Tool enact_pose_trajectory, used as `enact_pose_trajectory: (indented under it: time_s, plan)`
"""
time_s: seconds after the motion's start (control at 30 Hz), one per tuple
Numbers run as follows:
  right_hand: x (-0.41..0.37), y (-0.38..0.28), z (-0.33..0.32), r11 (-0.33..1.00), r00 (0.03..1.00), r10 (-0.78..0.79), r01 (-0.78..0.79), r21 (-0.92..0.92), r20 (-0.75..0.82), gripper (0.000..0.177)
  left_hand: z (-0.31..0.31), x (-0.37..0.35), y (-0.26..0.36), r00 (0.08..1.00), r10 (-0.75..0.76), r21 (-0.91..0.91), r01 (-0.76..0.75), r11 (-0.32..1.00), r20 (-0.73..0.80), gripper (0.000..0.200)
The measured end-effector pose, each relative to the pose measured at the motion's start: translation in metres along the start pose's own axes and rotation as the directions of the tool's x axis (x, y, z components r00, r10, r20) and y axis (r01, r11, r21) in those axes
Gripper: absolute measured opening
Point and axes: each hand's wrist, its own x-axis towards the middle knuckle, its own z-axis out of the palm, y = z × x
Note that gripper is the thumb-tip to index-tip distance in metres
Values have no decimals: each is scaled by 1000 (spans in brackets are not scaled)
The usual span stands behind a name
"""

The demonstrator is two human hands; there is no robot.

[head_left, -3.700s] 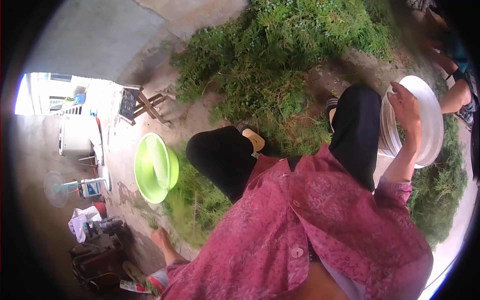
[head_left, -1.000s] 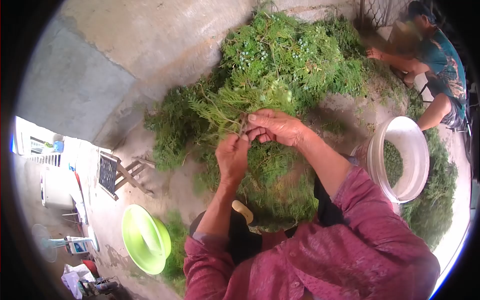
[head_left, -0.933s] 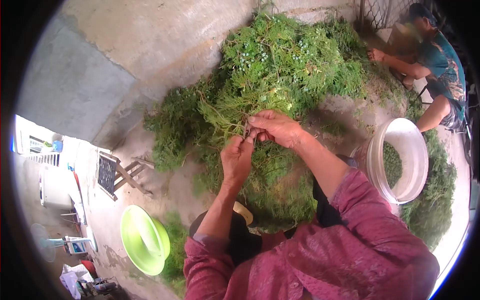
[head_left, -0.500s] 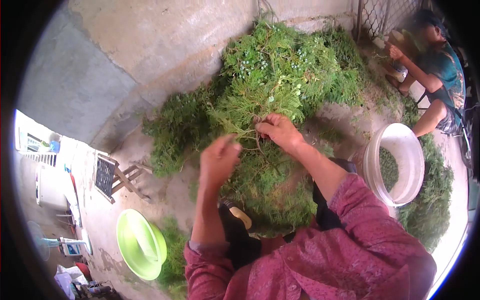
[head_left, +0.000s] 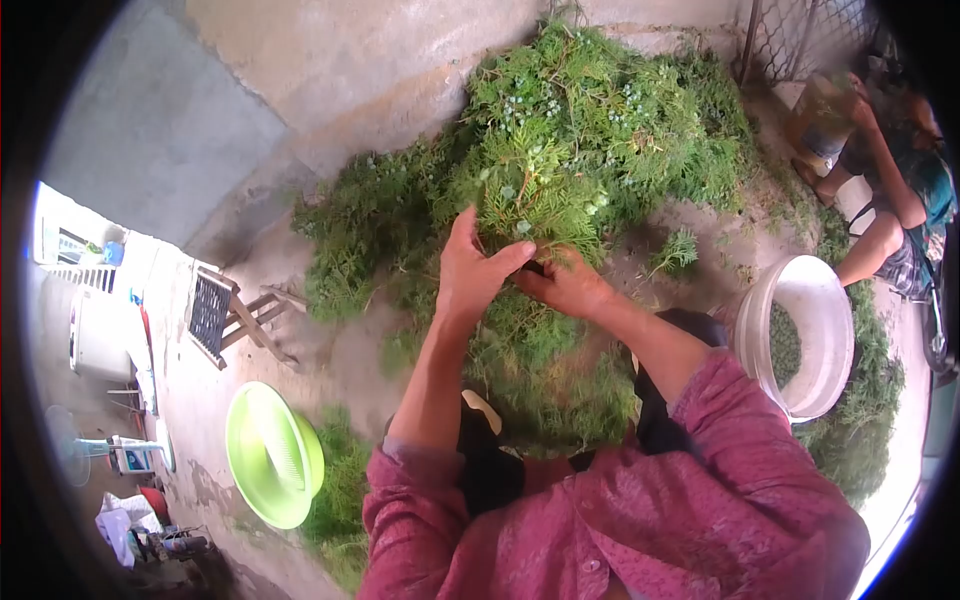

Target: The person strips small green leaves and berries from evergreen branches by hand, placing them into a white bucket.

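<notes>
A leafy arborvitae branch (head_left: pixel 535 195) with pale blue-green cones is upright in front of me, its stem end at my hands. My right hand (head_left: pixel 568 284) is closed around the low part of the stem. Beside it, my left hand (head_left: pixel 472 268) has thumb and forefinger spread in a V against the foliage, the thumb tip close to my right hand; its other fingers are partly hidden. Behind the branch rises a big heap of cut arborvitae branches (head_left: pixel 640 130) against the wall. More stripped greenery (head_left: pixel 550 395) lies between my feet.
To my right stands a white bucket (head_left: pixel 832 345) with small green pieces inside. A lime-green basin (head_left: pixel 245 440) sits at left, near a small wooden stool (head_left: pixel 225 318). Another person (head_left: pixel 900 190) sits at far right. A loose sprig (head_left: pixel 676 252) lies on the concrete floor.
My left hand has moved up and right, coming in beside my right hand. The branch now stands more upright. The person at right has raised an arm and shifted.
</notes>
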Motion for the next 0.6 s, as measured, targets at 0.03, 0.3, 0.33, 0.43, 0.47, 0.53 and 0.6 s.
enact_pose_trajectory:
  time_s: [0.03,0.3,0.33,0.43,0.47,0.53,0.6]
  plan:
    - [-1,-3,-1,1000,999,6,-6,-15,34,7,3,-1,-2,998,53,-16,-53,998,-36,53]
    - [-8,-13,-4,987,997,10,3,-159,79,16,4,-2,11,996,-80,-119,85,989,47,26]
    - [-8,-16,-8,976,994,-1,24,-219,105,17,5,-2,11,997,-79,-208,80,975,12,23]
    - [-5,-12,-14,993,998,-44,49,-112,48,18,0,0,2,993,-116,-225,111,968,-9,22]
    - [-3,-10,-17,997,997,-64,66,46,-45,18,-3,0,0,993,-118,-223,113,968,-10,22]
    - [4,-19,-34,943,989,78,-34,330,-123,18,-6,2,-4,992,-123,-163,115,980,-38,23]
    - [10,-23,-48,800,958,238,-101,591,-159,17,-3,2,-8,993,-114,-149,107,983,-43,23]
